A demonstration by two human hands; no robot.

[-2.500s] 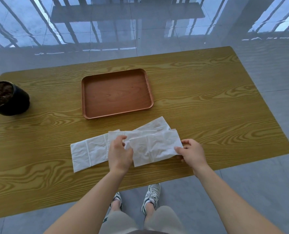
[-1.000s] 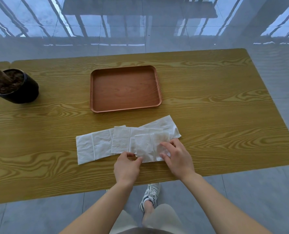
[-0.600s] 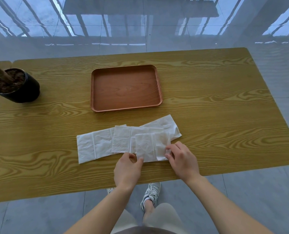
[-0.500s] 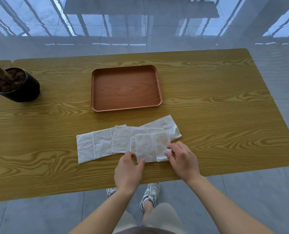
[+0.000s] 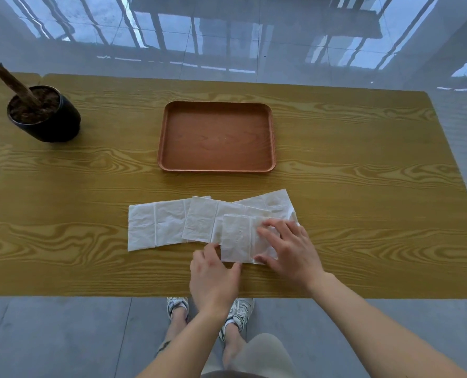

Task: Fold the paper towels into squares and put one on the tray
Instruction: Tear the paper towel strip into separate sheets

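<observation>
Tabletop [image 5: 349, 192] pot [image 5: 52, 126] holds soil [image 5: 37, 109]; left hand [image 5: 213, 278], right hand [image 5: 293, 255] press towel [image 5: 235, 238], fingers [image 5: 272, 222] flat.

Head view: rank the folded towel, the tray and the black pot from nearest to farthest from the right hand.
1. The folded towel: directly under the right hand, whose fingers press on it at the table's near edge.
2. The tray: farther back on the table, a little to the left.
3. The black pot: far left, at the back corner.

Right hand [image 5: 289, 249] flat on folded towel [image 5: 236, 238]
</observation>
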